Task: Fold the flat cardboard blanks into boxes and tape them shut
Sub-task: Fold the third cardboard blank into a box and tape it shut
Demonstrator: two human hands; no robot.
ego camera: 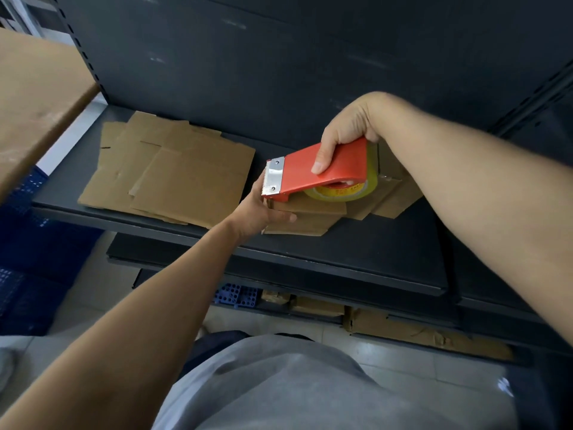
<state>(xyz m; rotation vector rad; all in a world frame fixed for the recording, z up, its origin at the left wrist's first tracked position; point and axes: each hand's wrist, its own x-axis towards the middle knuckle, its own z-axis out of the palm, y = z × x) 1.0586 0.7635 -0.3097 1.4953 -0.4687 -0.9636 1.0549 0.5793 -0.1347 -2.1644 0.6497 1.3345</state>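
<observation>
Broadly, a dark metal shelf fills the view, its back panel scuffed with pale marks. At the upper left a big brown board juts in, blurred. On the shelf's left half lies a stack of flat blanks: plain brown cardboard, creased and slotted, fanned untidily so that several corners and flaps stick out past each other. Well to the right of the stack, near the shelf's front edge, lies one more blank, the same brown, with its flaps spreading out to the right under the person's right forearm; how far it is folded cannot be told, since much of it is covered.

Over this blank is a red dispenser, tilted with its toothed metal blade toward the left and lower than its rear. A roll of clear yellowish tape with a red-printed core sits in its underside, just over the cardboard.

The right hand grips the dispenser from above, the thumb laid across the red top and the fingers curled round the far side. The left hand reaches in from below, its thumb stretched flat on the blank's near-left corner; its fingers run up behind the blade and are hidden, so whether they clasp the cardboard cannot be told
</observation>
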